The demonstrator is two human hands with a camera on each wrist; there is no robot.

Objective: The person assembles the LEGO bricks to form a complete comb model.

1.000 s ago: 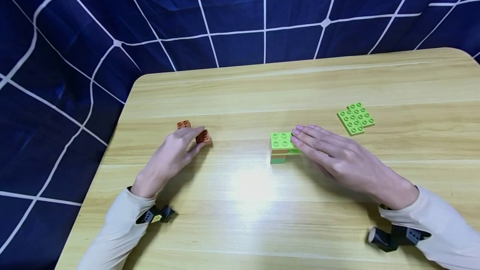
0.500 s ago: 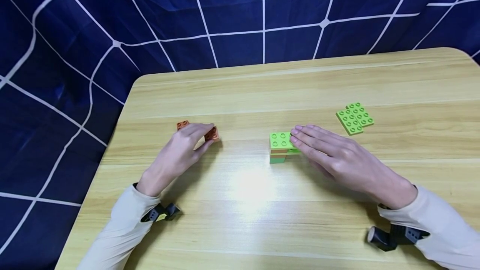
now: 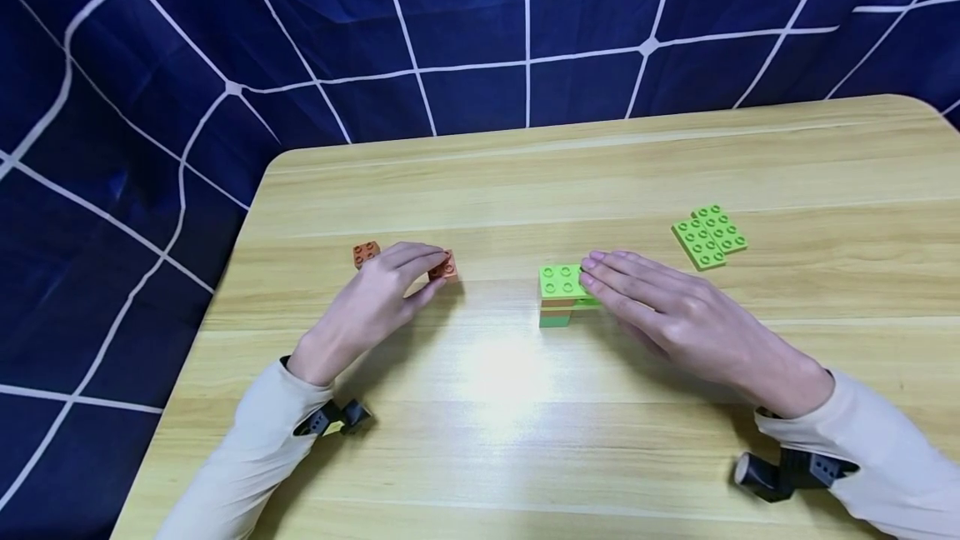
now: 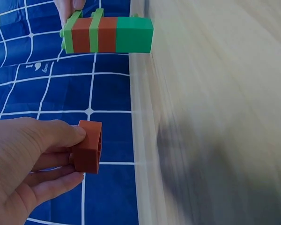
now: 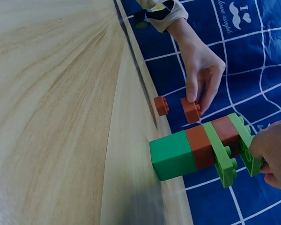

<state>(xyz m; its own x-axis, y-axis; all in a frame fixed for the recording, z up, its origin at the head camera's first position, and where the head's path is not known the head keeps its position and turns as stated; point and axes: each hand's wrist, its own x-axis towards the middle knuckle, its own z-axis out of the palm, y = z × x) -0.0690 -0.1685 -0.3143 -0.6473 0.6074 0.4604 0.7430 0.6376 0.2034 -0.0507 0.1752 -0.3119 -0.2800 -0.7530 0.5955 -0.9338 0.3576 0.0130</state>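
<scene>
A: What takes up the most room in the head view?
B: A dark blue cloth (image 3: 480, 23) with a white grid, rising behind the wooden table (image 3: 480, 465). Over the tabletop reach a person's two arms in pale sleeves (image 3: 247, 440), with a black device (image 3: 765, 477) at the right wrist and another at the left.

A: How do the hands lie?
B: The right hand (image 3: 675, 307) has its fingers straight and together, touching the stack. The left hand (image 3: 375, 298) is clamped on a small orange-red brick, pinched between thumb and fingers.

A: Where is the stack (image 5: 203, 147)?
B: Upright on the table, near the middle. A green block (image 5: 173, 157) forms its base; above it come orange-red, light green, orange-red, and finally the light green top plate (image 3: 561, 280), partly covered by the right fingers.

A: And the loose pieces?
B: Two light green plates (image 3: 710, 237) lie side by side, slightly offset, beyond the right hand. The pinched brick (image 4: 88, 147) is held just above the table, left of the stack and apart from it. A second orange-red brick (image 3: 366, 253) rests on the table by the left hand, studs up.
</scene>
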